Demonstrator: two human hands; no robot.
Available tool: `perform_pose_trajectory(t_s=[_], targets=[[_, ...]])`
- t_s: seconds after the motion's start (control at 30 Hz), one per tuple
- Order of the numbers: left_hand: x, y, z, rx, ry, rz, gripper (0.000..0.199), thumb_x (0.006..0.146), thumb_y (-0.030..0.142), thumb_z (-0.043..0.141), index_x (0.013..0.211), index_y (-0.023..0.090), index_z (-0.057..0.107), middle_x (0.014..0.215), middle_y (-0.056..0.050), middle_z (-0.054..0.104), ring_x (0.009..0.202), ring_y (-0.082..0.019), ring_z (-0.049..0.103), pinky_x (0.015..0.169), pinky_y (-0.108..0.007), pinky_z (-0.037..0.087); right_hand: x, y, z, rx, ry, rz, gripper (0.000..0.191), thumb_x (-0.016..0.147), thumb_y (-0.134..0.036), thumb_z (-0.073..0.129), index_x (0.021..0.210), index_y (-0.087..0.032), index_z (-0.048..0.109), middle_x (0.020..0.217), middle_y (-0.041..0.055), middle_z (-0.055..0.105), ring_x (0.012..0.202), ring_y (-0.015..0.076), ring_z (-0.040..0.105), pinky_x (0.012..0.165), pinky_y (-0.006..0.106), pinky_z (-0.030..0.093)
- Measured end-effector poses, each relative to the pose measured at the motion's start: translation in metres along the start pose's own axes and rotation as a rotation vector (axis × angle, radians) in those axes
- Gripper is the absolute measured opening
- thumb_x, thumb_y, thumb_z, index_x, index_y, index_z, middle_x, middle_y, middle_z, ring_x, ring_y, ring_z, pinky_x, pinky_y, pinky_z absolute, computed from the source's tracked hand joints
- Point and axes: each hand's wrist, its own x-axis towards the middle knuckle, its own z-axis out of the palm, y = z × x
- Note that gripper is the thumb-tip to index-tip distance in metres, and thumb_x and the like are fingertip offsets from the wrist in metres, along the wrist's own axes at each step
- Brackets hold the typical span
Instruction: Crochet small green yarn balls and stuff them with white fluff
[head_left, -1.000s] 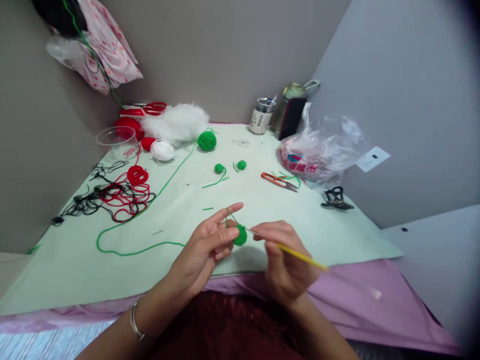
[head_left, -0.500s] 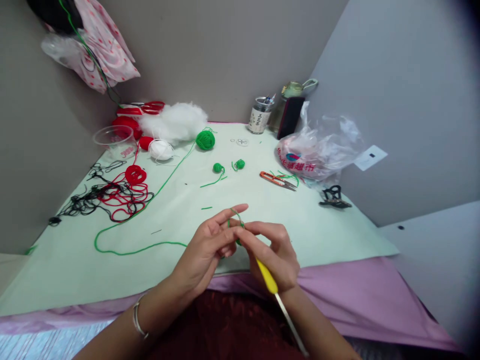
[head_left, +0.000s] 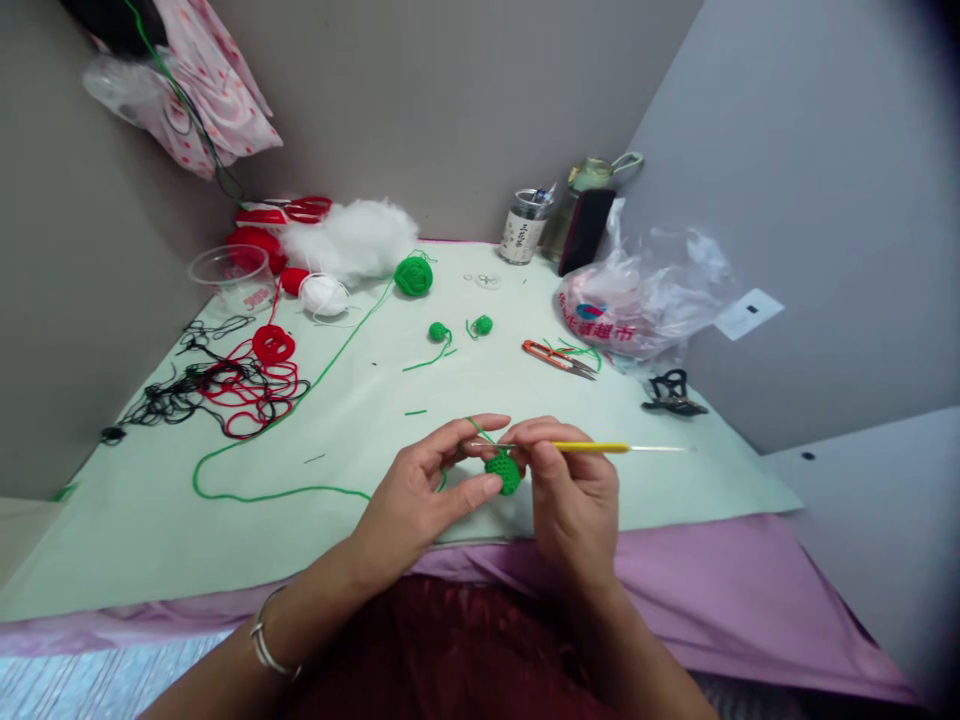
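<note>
Near the front edge of the pale green table cover (head_left: 225, 550), the left hand (head_left: 424, 485) pinched the small round green crocheted piece (head_left: 504, 474) under its thumb, index finger stretched out, thin green yarn (head_left: 300, 491) strung over it! The right hand (head_left: 574, 495) pinched the slim yellow-handled metal crochet hook (head_left: 592, 447), nearly level. Neat work likely wanted steady yarn tension and a light pinch.

Green is being shown by crocheted piece (head_left: 505, 474) and yarn ball (head_left: 413, 276) | yellow by crochet hook (head_left: 590, 447) grip | orange by thread snips (head_left: 564, 363) handle | red dots on pale pink are being displayed by hanging cloth (head_left: 219, 95) | pale mint by table cover (head_left: 675, 475)
</note>
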Motion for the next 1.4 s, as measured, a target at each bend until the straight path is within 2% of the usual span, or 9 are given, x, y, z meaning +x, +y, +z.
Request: perform_pose_trajectory(t_s=[0.2,0.57,0.67,0.83,0.93,1.03,1.2,1.27,1.4], targets=[[0.000,0.008,0.001,-0.027,0.041,-0.013,0.042,0.082,0.024,0.083,0.123,0.020,0.072,0.087,0.001,0.060,0.085,-0.013,0.059,0.081,-0.026,0.048,0.008,-0.004,-0.001,0.166,-0.004,0.146,0.017,0.095,-0.036,0.072,0.088,-0.022,0.078,0.081,0.0022,0.074,0.059,0.0103,0.057,0.056,0.024,0.048],[-0.003,0.007,0.000,0.170,0.081,0.088,0.038,0.086,0.018,0.075,0.124,0.022,0.072,0.089,-0.001,0.060,0.090,-0.016,0.059,0.086,-0.030,0.047,0.002,-0.008,-0.011,-0.030,-0.126,-0.026,0.018,0.105,-0.025,0.057,0.099,-0.024,0.074,0.092,0.0030,0.076,0.072,0.0134,0.064,0.066,0.028,0.053],[-0.004,0.005,0.001,0.290,0.115,0.160,0.037,0.087,0.016,0.073,0.124,0.022,0.072,0.090,-0.001,0.061,0.090,-0.017,0.059,0.087,-0.031,0.048,0.000,-0.015,-0.013,-0.197,-0.169,-0.144,0.020,0.105,-0.018,0.055,0.104,-0.024,0.073,0.095,0.0034,0.076,0.078,0.0152,0.067,0.071,0.030,0.056],[-0.003,0.002,0.000,0.496,0.140,0.310,0.033,0.092,0.015,0.066,0.124,0.022,0.072,0.094,-0.004,0.065,0.090,-0.019,0.061,0.092,-0.034,0.048,-0.006,-0.021,-0.013,-0.671,-0.329,-0.543,0.022,0.101,-0.012,0.056,0.116,-0.024,0.068,0.102,0.0083,0.079,0.090,0.0198,0.073,0.074,0.034,0.060],[-0.006,0.000,0.003,0.395,0.166,0.293,0.033,0.095,0.023,0.068,0.128,0.023,0.072,0.093,-0.004,0.065,0.090,-0.020,0.060,0.091,-0.034,0.048,-0.011,-0.014,-0.011,-0.876,-0.294,-0.729,0.027,0.099,-0.012,0.059,0.120,-0.025,0.070,0.106,0.0093,0.080,0.087,0.0200,0.074,0.070,0.033,0.062],[-0.007,-0.001,0.008,0.099,0.169,0.151,0.041,0.092,0.030,0.075,0.132,0.024,0.071,0.089,-0.002,0.064,0.086,-0.018,0.059,0.086,-0.031,0.048,-0.017,-0.004,-0.011,-0.951,-0.208,-0.774,0.034,0.095,-0.011,0.066,0.123,-0.028,0.073,0.110,0.0092,0.078,0.093,0.0220,0.075,0.074,0.034,0.063],[-0.002,0.001,0.004,-0.414,0.008,-0.226,0.053,0.080,0.034,0.087,0.130,0.023,0.075,0.082,0.001,0.056,0.072,-0.010,0.050,0.070,-0.023,0.042,-0.017,-0.001,-0.011,-0.756,-0.149,-0.648,0.038,0.096,-0.012,0.067,0.127,-0.032,0.073,0.108,0.0068,0.077,0.095,0.0231,0.074,0.074,0.037,0.063],[0.000,0.004,-0.001,-0.427,0.014,-0.243,0.050,0.078,0.030,0.088,0.127,0.022,0.077,0.083,0.001,0.056,0.072,-0.009,0.048,0.067,-0.021,0.039,-0.013,-0.005,-0.009,-0.531,-0.084,-0.467,0.027,0.101,-0.015,0.059,0.116,-0.030,0.075,0.097,0.0056,0.076,0.087,0.0212,0.072,0.071,0.036,0.062],[0.000,0.006,-0.005,-0.275,0.062,-0.108,0.041,0.081,0.028,0.086,0.121,0.024,0.080,0.089,-0.001,0.061,0.081,-0.012,0.053,0.076,-0.023,0.042,-0.004,-0.008,-0.006,-0.094,-0.028,-0.123,0.018,0.103,-0.023,0.058,0.098,-0.024,0.075,0.084,0.0034,0.073,0.069,0.0162,0.066,0.063,0.032,0.057]])
